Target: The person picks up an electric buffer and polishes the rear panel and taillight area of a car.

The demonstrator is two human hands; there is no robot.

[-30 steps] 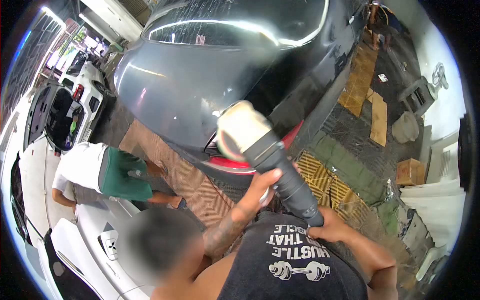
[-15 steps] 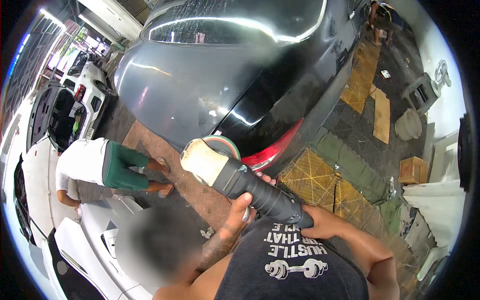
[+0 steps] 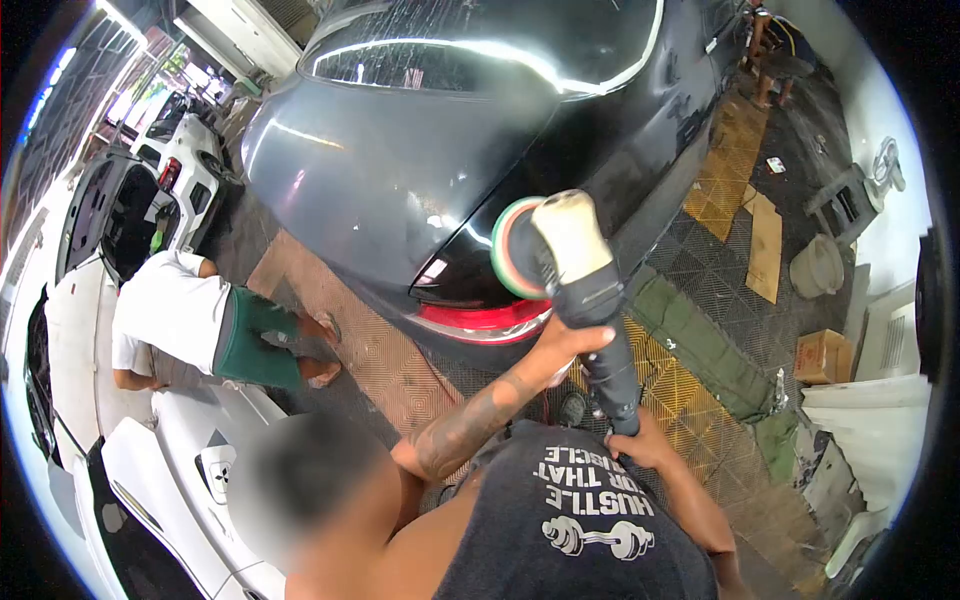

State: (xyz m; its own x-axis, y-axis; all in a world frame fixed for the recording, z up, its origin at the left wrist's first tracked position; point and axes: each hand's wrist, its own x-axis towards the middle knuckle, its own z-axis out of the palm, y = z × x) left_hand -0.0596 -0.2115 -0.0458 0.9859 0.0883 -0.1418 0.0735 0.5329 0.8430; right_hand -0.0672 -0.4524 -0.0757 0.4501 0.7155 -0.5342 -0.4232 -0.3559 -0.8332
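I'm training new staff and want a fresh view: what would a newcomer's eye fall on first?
Probably the big dark car filling the upper middle, with its red tail light near the centre. In front of it, the left hand and right hand hold a polisher with a round, green-edged pad. At left, a person in green shorts bends beside a white car.

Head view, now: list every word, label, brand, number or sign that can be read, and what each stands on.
"HUSTLE": on the dark shirt, upside down in the view.
"OR THAT": next line, same shirt; first letter unclear.
"USCLE": third line, same shirt; start unclear in the folds.
Too small or blurred: marks on the polisher and the cardboard box.
No other text is readable.
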